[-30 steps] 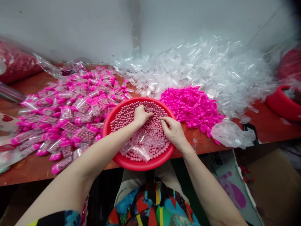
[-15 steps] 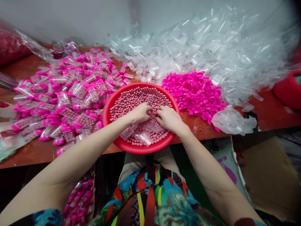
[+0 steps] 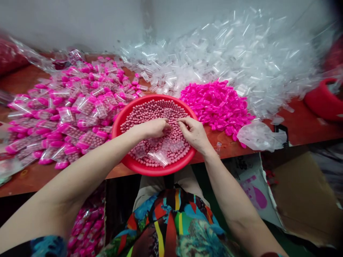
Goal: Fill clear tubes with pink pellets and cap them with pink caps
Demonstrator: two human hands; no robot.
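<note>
Pink beads (image 3: 146, 110) fill a red plastic basin (image 3: 158, 171) at the table's front edge. Over the beads, my left hand (image 3: 157, 128) is closed, its fingers curled downward; what they hold, if anything, is hidden. Facing it on the basin's right side is my right hand (image 3: 194, 134), thumb and fingers drawn together in a pinch. Anything in that pinch is too small to make out. Several clear plastic containers (image 3: 160, 157) lie on the beads nearer my body, below both hands.
Left of the basin spreads a heap of bead-filled containers with pink caps (image 3: 72, 110). Loose pink caps (image 3: 217, 107) are piled to the right, with clear empty containers (image 3: 227, 53) heaped behind. A crumpled plastic bag (image 3: 259, 135) and another red tub (image 3: 324, 103) are farther right.
My hands have drawn slightly apart over the beads. The left fingers are curled more, and the right thumb and fingers have come together. The whole view has shifted a little.
</note>
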